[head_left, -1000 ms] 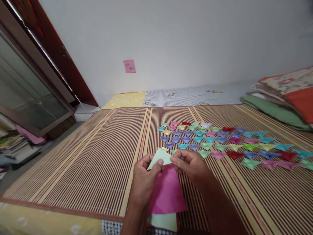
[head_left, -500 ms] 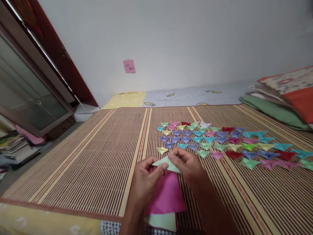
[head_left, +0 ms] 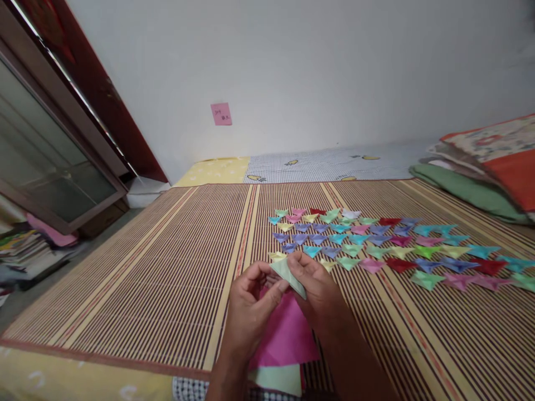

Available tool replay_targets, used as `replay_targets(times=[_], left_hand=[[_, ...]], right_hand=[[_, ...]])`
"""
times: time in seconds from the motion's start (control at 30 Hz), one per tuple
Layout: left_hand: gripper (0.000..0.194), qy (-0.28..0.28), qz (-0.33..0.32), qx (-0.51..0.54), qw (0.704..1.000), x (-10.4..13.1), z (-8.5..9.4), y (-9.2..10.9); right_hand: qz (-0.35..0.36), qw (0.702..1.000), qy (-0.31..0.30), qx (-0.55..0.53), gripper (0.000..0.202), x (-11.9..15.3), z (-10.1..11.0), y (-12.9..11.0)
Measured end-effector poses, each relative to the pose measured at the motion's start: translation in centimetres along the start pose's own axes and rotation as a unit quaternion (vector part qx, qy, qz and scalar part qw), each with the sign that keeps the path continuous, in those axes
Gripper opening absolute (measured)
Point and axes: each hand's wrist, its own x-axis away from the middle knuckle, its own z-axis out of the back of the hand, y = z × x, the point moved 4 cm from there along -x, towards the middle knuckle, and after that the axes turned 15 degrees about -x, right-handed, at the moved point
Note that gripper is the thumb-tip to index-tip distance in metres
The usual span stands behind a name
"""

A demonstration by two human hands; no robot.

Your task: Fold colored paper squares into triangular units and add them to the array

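Observation:
A pale green folded paper [head_left: 288,276] is pinched between my two hands above the mat. My left hand [head_left: 251,298] grips its left side, thumb on the near face. At the upper right, the thumb and fingers of my right hand [head_left: 315,284] press on the same paper. Under my hands lies a magenta paper sheet [head_left: 286,337], partly covered by my wrists. A pale green sheet [head_left: 278,379] shows beneath its near edge. Beyond, several rows of small folded paper boats [head_left: 349,249] in many colours spread to the right.
A striped bamboo mat [head_left: 167,267] covers the bed. Folded cloths and a green cushion [head_left: 468,192] are piled at the far right. A pink note [head_left: 220,114] is stuck on the white wall. At left stand a glass-doored cabinet [head_left: 54,161] and stacked books [head_left: 25,250].
The pale green paper has turned in my fingers, its right corner now pointing down more steeply. My right hand has tilted and shifted slightly left; the sheets below stay put.

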Motion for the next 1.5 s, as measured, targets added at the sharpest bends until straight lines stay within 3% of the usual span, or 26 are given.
replay_targets(times=[0.2, 0.37, 0.57, 0.67, 0.8, 0.87, 0.97, 1.2, 1.3, 1.5], left_hand=[[0.005, 0.028, -0.003, -0.053, 0.998, 0.6, -1.3, 0.3], [0.016, 0.065, -0.012, -0.111, 0.992, 1.2, -2.3, -0.2], [0.018, 0.083, -0.003, -0.152, 0.985, 1.2, -2.1, 0.2], [0.019, 0.105, 0.003, -0.152, 0.983, 1.1, -1.6, 0.4], [0.015, 0.121, -0.006, -0.120, 0.985, 0.9, -1.0, 0.3], [0.015, 0.125, -0.011, -0.112, 0.986, 0.8, -0.7, 0.2], [0.021, 0.139, -0.017, -0.120, 0.983, 0.8, -0.1, -0.1], [0.045, 0.171, -0.080, -0.203, 0.961, 1.1, -0.2, 0.7], [0.039, 0.161, -0.060, -0.173, 0.970, 1.1, -0.4, 0.8], [0.031, 0.123, -0.043, -0.113, 0.985, 1.0, -0.3, 0.6]], right_hand=[[0.031, 0.999, 0.012, -0.013, 0.039, 0.0, 0.4, 0.5], [0.050, 0.999, 0.021, -0.008, 0.034, -0.1, 0.7, 0.5], [0.159, 0.984, 0.073, 0.029, 0.045, -1.0, 1.6, 0.9], [0.216, 0.968, 0.093, 0.086, 0.033, -0.5, 1.8, 0.4], [0.271, 0.921, 0.006, 0.279, 0.006, 1.0, 0.1, -1.4], [0.283, 0.894, -0.037, 0.345, 0.005, 1.6, -0.9, -2.1], [0.269, 0.880, -0.078, 0.384, 0.018, 1.9, -1.7, -2.5], [0.345, 0.840, -0.035, 0.418, 0.020, 2.4, -1.9, -2.3], [0.362, 0.842, -0.017, 0.401, 0.022, 2.6, -1.9, -2.3], [0.318, 0.885, -0.026, 0.339, 0.020, 2.1, -1.2, -2.8]])
